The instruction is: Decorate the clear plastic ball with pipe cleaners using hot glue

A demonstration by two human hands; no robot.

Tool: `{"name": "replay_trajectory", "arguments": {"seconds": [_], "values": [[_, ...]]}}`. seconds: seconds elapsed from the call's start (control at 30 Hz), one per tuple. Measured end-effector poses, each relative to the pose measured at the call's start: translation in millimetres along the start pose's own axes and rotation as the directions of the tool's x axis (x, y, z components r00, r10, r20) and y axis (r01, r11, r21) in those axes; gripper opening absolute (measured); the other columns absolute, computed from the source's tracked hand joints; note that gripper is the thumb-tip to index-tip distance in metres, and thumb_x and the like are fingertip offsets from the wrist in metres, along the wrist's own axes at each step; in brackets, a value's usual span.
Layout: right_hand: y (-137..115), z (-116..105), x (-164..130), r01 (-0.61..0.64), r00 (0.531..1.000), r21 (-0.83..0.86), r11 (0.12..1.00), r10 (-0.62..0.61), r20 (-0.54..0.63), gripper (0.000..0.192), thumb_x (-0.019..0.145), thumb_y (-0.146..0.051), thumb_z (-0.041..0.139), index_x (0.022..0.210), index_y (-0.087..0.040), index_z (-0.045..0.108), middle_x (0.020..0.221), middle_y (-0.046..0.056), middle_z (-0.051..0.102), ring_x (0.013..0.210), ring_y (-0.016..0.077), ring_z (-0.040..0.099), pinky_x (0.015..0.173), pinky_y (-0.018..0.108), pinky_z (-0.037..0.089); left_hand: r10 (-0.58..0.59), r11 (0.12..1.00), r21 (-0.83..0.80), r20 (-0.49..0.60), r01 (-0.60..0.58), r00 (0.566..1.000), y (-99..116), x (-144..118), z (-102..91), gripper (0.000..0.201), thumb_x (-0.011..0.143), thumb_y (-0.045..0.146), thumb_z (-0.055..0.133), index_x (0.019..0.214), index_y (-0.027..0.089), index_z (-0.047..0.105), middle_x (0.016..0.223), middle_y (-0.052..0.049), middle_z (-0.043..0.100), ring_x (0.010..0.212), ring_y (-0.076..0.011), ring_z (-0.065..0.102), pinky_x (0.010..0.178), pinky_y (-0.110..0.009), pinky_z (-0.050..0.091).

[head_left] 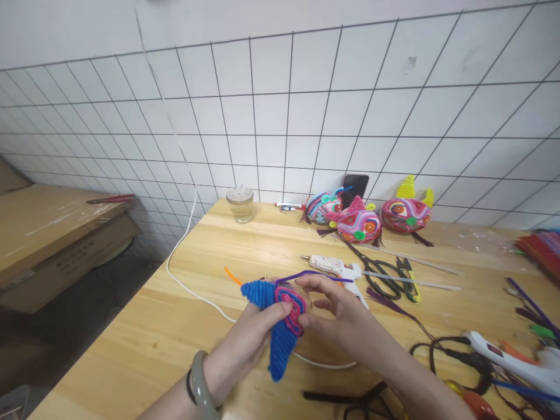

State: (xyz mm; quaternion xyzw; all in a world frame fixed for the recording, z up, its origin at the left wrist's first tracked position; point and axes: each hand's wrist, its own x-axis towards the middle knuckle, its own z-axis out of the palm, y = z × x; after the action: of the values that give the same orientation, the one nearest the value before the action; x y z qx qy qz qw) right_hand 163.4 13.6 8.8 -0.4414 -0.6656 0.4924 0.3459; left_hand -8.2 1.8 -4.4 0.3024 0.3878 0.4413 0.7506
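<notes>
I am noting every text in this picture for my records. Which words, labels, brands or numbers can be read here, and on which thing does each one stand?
No text can be read in this picture.
Cardboard box: dark print on its side, too blurred to read.
Marker pen by the wall: a label, too small to read.
Glue gun: a small red mark, not readable.

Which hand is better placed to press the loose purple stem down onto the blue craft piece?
Probably the right hand: its fingers already touch the purple stem at the pink spiral. The left hand is wrapped around the blue craft piece, holding it up.
</notes>
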Motion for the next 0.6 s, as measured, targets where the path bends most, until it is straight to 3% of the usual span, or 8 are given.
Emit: {"name": "replay_trajectory", "arguments": {"seconds": [0.1,0.4,0.6], "values": [[-2.7,-0.7,0.3,-0.027,0.999,0.108,0.994,0.023,0.043,0.038,0.078,-0.034,0.067,0.113,-0.025,0.057,0.12,0.005,0.063,0.112,0.024,0.058,0.095,0.045,0.044,-0.021,0.997,-0.069,-0.023,0.02,1.0,-0.2,1.3,-0.2,0.019,0.072,0.024,0.072,0.088,0.016,0.067,0.083,-0.003,0.067,0.078,-0.0159,0.062,0.081,-0.031,0.047],[2.3,5.4,0.1,-0.018,0.998,0.107,0.994,0.025,-0.058,0.033,0.076,-0.03,0.068,0.108,-0.026,0.062,0.115,0.004,0.064,0.107,0.0262,0.059,0.088,0.043,0.049,-0.035,0.995,-0.097,0.012,0.036,0.999,4.0,0.1,6.1,0.014,0.072,0.025,0.071,0.082,0.015,0.068,0.08,-0.006,0.07,0.073,-0.0159,0.063,0.08,-0.031,0.048],[3.4,6.7,0.5,-0.06,0.997,0.248,0.967,0.069,-0.03,0.034,0.073,-0.027,0.071,0.105,-0.025,0.061,0.112,0.004,0.064,0.103,0.0248,0.06,0.086,0.04,0.05,0.007,0.995,-0.102,0.039,-0.003,0.999,-1.1,3.0,1.3,0.016,0.077,0.022,0.067,0.09,0.015,0.07,0.092,-0.008,0.07,0.082,-0.0166,0.063,0.082,-0.032,0.049]]}}
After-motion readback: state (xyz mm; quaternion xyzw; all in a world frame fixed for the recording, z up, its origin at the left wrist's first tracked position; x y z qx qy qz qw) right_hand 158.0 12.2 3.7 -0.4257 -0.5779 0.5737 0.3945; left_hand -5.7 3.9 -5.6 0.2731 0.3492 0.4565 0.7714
